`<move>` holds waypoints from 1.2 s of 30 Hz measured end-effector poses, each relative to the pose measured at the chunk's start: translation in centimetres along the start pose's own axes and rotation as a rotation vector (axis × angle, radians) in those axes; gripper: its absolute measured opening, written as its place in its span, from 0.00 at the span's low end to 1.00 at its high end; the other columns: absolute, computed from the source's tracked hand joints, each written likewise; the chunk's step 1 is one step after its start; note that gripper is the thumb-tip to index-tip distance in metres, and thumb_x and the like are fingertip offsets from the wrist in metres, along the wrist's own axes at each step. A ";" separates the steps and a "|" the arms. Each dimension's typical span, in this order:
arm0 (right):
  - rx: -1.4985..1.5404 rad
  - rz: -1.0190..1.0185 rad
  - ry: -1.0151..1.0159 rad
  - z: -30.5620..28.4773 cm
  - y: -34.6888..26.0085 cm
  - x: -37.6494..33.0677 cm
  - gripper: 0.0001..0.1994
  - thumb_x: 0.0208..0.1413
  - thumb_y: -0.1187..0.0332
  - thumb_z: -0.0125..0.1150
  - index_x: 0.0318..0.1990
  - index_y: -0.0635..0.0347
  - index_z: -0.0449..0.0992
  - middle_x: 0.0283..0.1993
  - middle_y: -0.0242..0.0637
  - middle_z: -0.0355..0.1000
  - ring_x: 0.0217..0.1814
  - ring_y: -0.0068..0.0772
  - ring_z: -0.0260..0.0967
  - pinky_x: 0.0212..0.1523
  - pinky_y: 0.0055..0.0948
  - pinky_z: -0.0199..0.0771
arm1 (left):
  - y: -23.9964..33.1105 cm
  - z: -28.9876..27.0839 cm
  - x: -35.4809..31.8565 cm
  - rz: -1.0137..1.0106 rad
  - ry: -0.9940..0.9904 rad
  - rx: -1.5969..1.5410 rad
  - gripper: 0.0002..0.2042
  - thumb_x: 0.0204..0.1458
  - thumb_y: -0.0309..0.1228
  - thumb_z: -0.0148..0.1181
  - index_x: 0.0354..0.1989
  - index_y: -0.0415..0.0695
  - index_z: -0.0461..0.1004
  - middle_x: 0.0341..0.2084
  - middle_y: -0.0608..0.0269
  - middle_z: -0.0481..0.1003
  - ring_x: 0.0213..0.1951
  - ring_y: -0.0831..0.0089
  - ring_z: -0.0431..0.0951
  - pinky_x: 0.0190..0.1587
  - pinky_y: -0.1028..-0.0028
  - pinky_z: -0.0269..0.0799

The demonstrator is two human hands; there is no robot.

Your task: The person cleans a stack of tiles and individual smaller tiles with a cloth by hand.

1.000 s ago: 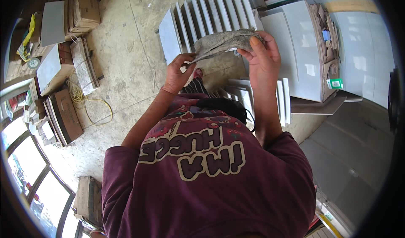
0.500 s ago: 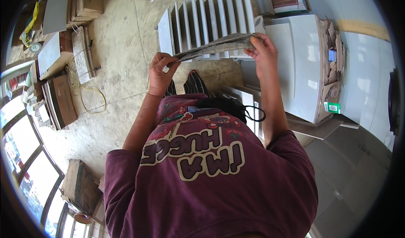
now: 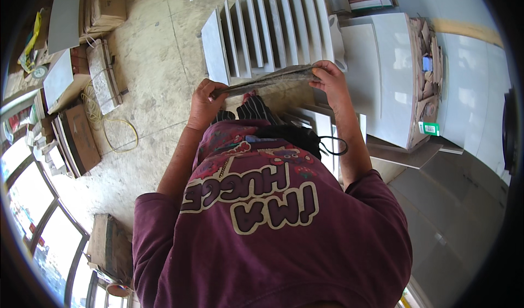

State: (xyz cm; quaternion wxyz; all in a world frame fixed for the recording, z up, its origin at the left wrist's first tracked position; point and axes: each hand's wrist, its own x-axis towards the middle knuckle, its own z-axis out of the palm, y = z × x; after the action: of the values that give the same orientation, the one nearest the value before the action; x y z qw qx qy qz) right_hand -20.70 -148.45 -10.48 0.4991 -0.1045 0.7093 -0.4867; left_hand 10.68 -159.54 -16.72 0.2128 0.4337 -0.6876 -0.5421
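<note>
Stretched between both hands is a grey cloth, folded into a long narrow strip. My left hand pinches its left end, with thumb and fingers pressed together. At the other end, slightly higher in the picture, my right hand grips the cloth between thumb and fingers. Beyond the cloth, a row of upright grey-white tiles stands on the floor, leaning with gaps between them. The cloth appears in front of their near edges; I cannot tell whether it touches them.
To the right lies a stack of large pale slabs with cardboard along its side. Cardboard boxes and a long wrapped pack stand on the left, near a coiled yellow hose. More panels lean by my right forearm.
Both hands have come slightly closer to my body with the cloth. The right hand has shifted left and down, and the cloth strip now looks narrower and more level.
</note>
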 end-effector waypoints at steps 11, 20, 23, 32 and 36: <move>-0.194 0.082 -0.012 2.7 1.6 0.6 0.09 0.52 0.70 0.59 0.40 0.62 0.72 0.34 0.32 0.72 0.31 0.28 0.74 0.31 0.22 0.75 | -4.1 -3.5 1.3 0.108 -0.084 0.048 0.08 0.40 0.19 0.61 0.30 0.41 0.76 0.25 0.63 0.69 0.24 0.74 0.71 0.28 0.77 0.68; -0.333 0.187 -0.171 1.5 2.8 4.7 0.08 0.52 0.72 0.58 0.39 0.64 0.71 0.35 0.34 0.71 0.32 0.27 0.73 0.32 0.22 0.75 | -6.8 -1.2 0.7 -0.015 -0.082 0.087 0.07 0.39 0.19 0.58 0.30 0.40 0.74 0.26 0.57 0.69 0.25 0.65 0.73 0.29 0.72 0.70; -0.387 0.219 -0.218 1.0 3.4 7.4 0.08 0.52 0.73 0.57 0.38 0.64 0.71 0.34 0.33 0.71 0.32 0.25 0.73 0.33 0.22 0.76 | -7.6 0.1 1.6 -0.077 -0.063 0.105 0.06 0.40 0.21 0.59 0.29 0.40 0.73 0.26 0.57 0.70 0.26 0.63 0.73 0.30 0.71 0.70; -0.406 -0.017 -0.259 3.5 3.4 21.0 0.06 0.50 0.74 0.57 0.35 0.65 0.72 0.28 0.33 0.72 0.27 0.19 0.71 0.26 0.18 0.71 | -13.0 1.5 13.9 -0.184 0.136 0.319 0.04 0.47 0.31 0.57 0.28 0.46 0.75 0.31 0.58 0.73 0.34 0.57 0.75 0.36 0.64 0.70; -0.380 -0.227 -0.227 6.6 1.4 28.1 0.06 0.49 0.75 0.57 0.35 0.64 0.73 0.25 0.32 0.72 0.24 0.18 0.69 0.25 0.19 0.68 | -14.8 0.3 21.7 -0.018 0.363 0.452 0.04 0.46 0.30 0.59 0.29 0.45 0.77 0.29 0.58 0.73 0.24 0.65 0.74 0.30 0.69 0.70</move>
State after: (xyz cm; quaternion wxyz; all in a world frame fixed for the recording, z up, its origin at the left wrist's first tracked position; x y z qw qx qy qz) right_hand -28.37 -169.46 -28.85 0.4891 -0.3295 0.7111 -0.3828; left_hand 4.28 -177.79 -34.39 0.2254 0.5661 -0.7378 -0.2904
